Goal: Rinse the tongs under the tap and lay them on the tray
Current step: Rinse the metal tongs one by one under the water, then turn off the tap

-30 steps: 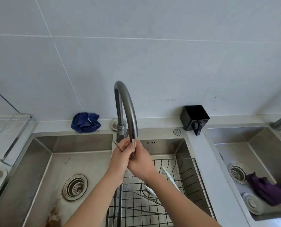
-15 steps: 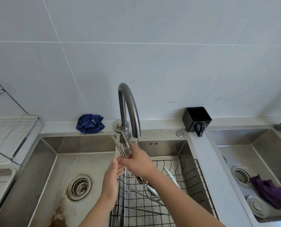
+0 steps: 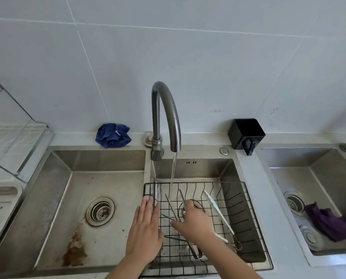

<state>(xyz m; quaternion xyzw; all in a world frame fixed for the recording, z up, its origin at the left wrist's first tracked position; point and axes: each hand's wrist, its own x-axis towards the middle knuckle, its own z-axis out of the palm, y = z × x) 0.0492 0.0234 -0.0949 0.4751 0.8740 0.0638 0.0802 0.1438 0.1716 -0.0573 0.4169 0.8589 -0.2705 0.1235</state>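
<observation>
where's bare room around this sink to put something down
Free: the left basin around its drain, and the counter strip between tap and black holder. Crowded: the wire basket, with tongs and both hands.

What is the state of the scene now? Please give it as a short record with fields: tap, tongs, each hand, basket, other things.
tap: tap running, stream falls into the wire basket
tongs: metal tongs in the right hand, tips near the stream
left hand: left hand open and flat over the basket's left edge, holding nothing
basket: also holds white tongs
other things: blue cloth and black holder behind the sinks; purple cloth in the right-side sink
</observation>
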